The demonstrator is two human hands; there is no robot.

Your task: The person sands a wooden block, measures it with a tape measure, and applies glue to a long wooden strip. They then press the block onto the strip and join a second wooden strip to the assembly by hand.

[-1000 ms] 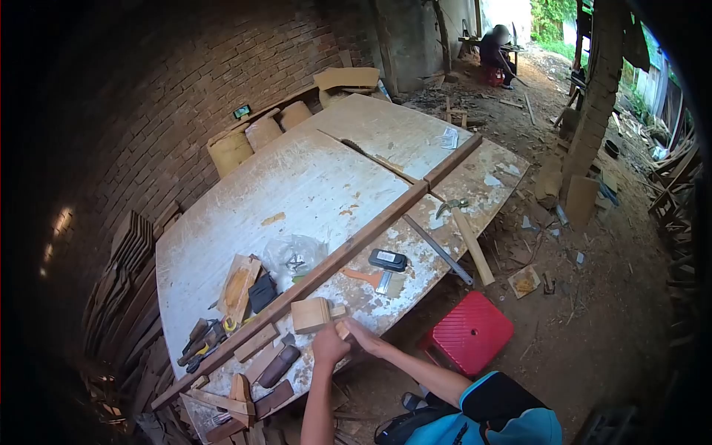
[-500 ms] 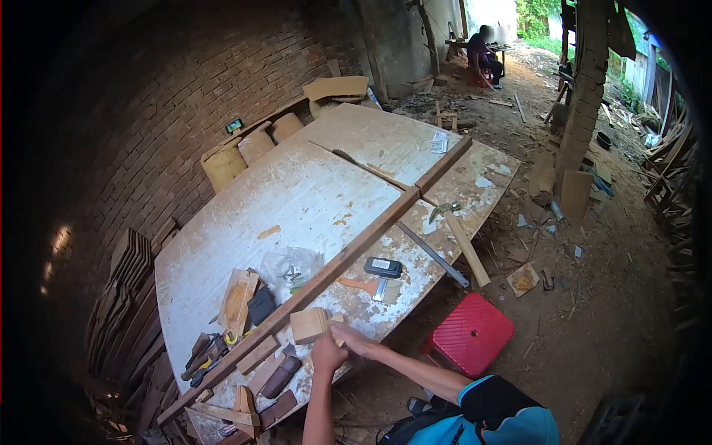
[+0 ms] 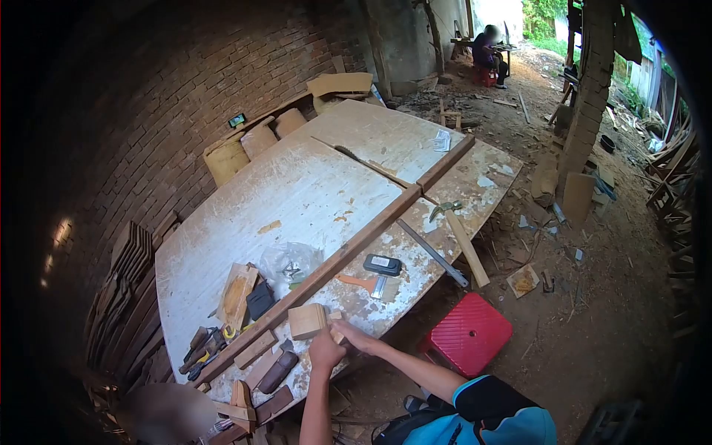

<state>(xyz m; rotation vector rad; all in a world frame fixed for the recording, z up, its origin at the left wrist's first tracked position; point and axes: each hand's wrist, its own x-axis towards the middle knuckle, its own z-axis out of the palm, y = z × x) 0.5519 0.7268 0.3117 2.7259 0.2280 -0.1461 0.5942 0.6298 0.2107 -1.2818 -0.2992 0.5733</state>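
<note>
Near the front edge of the worktable, my left hand (image 3: 325, 351) and my right hand (image 3: 351, 334) are closed close together on a small pale wood piece (image 3: 336, 317). Parts of it show between and just beyond the fingers; the rest is hidden. Right beside it lies a squared wooden block (image 3: 306, 321). Beyond my hands are a paintbrush (image 3: 365, 284) with an orange handle and a dark oblong case (image 3: 382, 264) with a white label. Left of my left hand lies a dark rounded block (image 3: 279, 371).
A long brown wooden bar (image 3: 348, 248) crosses the worktable (image 3: 222, 222). A hammer (image 3: 463, 241) and a metal bar (image 3: 433, 254) lie to the right. A red stool (image 3: 473, 334) stands on the floor. A person (image 3: 489, 57) sits far back; another head (image 3: 167, 412) is at lower left.
A blurred head has come into view at the lower left, over the table's corner. The view has shifted slightly. My hands stay closed at nearly the same spot beside the block.
</note>
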